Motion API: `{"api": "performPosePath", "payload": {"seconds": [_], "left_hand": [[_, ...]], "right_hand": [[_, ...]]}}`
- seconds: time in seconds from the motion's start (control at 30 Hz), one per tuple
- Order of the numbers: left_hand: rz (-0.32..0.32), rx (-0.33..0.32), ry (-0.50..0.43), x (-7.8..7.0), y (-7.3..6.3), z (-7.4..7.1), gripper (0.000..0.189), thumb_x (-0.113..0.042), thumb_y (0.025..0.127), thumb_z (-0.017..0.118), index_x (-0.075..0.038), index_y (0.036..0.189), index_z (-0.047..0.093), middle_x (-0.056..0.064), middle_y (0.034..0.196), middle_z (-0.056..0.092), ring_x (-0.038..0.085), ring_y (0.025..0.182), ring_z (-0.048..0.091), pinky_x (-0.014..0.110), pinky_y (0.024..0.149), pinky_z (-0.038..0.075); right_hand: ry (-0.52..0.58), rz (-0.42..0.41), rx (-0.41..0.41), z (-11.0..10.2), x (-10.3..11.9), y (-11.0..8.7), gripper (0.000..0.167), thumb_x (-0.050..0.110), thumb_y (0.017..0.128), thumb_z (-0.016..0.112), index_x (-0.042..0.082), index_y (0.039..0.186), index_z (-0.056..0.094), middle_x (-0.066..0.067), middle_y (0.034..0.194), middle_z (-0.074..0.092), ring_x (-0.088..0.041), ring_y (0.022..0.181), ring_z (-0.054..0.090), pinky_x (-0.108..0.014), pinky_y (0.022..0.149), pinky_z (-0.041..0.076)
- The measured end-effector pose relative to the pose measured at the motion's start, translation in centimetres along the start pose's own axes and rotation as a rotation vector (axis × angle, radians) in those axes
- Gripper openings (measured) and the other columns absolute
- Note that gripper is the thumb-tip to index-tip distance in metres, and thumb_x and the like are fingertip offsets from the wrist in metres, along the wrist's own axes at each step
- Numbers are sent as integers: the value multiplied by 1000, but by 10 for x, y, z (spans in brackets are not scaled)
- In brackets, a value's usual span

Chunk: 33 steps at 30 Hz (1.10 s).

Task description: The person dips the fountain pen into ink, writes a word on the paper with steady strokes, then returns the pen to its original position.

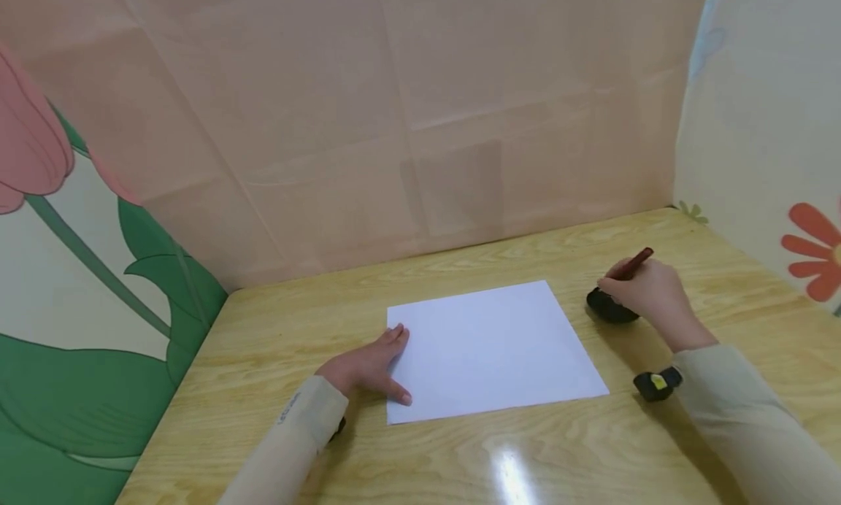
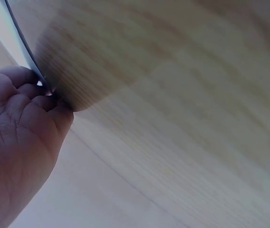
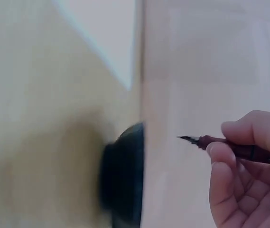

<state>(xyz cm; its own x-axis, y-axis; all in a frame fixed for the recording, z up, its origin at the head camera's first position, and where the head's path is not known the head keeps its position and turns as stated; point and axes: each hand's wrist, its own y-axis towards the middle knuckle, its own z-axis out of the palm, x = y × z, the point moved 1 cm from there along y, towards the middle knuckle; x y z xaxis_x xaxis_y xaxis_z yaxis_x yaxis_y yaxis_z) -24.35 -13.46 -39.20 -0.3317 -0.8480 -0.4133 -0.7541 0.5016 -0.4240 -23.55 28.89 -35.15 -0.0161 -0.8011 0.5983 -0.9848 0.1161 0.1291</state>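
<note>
My right hand (image 1: 653, 293) pinches a dark red fountain pen (image 1: 636, 263) above a small black bowl (image 1: 611, 308). In the right wrist view the thumb and fingers grip the pen (image 3: 248, 151) behind its bare dark nib, which points away from the hand. The bowl (image 3: 125, 173) stands on the table beneath, apart from the nib; its inside is hidden. A blank white sheet of paper (image 1: 486, 352) lies to the left. My left hand (image 1: 371, 366) rests on its left edge, thumb and fingers spread. In the left wrist view, the fingertips meet the paper edge (image 2: 21, 40).
The wooden table (image 1: 525, 454) reaches back to a pinkish cloth wall (image 1: 394, 125). Painted side panels stand at the left, with a tulip (image 1: 29, 140), and at the right, with a red flower (image 1: 815, 249). A black wrist device (image 1: 657, 383) hangs at the right cuff.
</note>
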Motion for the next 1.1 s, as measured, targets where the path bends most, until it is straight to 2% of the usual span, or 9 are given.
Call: {"api": "performPosePath", "payload": {"seconds": [0.13, 0.2, 0.3, 0.5, 0.73, 0.93, 1.1], "left_hand": [[3, -5, -7, 0, 0, 0, 113, -44, 69, 78, -11, 150, 6, 4, 156, -4, 21, 143, -4, 40, 115, 9], [-2, -4, -8, 1, 1, 0, 113, -44, 69, 78, -12, 150, 5, 3, 156, -5, 20, 143, -4, 39, 115, 9], [0, -2, -3, 1, 1, 1, 113, -45, 69, 78, -12, 150, 5, 4, 156, -5, 20, 143, -4, 39, 115, 9], [12, -6, 7, -1, 0, 0, 114, -44, 70, 78, -9, 150, 5, 5, 157, -4, 22, 143, -4, 40, 115, 9], [19, -4, -13, -2, 0, -1, 113, -41, 69, 79, -7, 149, 7, 7, 156, -3, 22, 143, -3, 40, 115, 9], [9, -4, -9, 0, 3, 1, 113, -43, 69, 78, -9, 150, 7, 5, 157, -3, 20, 143, -4, 39, 115, 9], [-7, -4, -7, -1, 2, 1, 112, -43, 69, 79, -10, 150, 7, 4, 157, -3, 20, 143, -4, 38, 115, 9]], "right_hand": [[140, 6, 17, 0, 17, 4, 34, 32, 85, 63, 0, 93, 63, 0, 66, 64, -8, 60, 58, -24, 56, 48], [248, 18, 35, 3, 25, 6, 38, 33, 85, 64, -2, 97, 61, 1, 70, 63, -7, 61, 58, -24, 58, 51], [343, 11, 71, 11, 37, 9, 42, 35, 85, 65, -2, 102, 60, 2, 74, 62, -6, 65, 58, -26, 63, 53], [444, -29, 110, 28, 61, 14, 41, 34, 86, 66, -1, 105, 60, -5, 85, 64, -11, 69, 60, -26, 66, 53], [584, -115, 153, 51, 88, 20, 34, 23, 85, 68, -5, 102, 61, -1, 80, 65, -10, 65, 60, -24, 64, 53], [641, -121, 198, 75, 108, 21, 29, 19, 85, 68, -5, 102, 62, -4, 81, 65, -12, 65, 60, -25, 65, 54], [779, -101, 220, 99, 121, 23, 27, 13, 83, 69, -6, 99, 62, 1, 74, 64, -8, 61, 60, -24, 62, 53]]}}
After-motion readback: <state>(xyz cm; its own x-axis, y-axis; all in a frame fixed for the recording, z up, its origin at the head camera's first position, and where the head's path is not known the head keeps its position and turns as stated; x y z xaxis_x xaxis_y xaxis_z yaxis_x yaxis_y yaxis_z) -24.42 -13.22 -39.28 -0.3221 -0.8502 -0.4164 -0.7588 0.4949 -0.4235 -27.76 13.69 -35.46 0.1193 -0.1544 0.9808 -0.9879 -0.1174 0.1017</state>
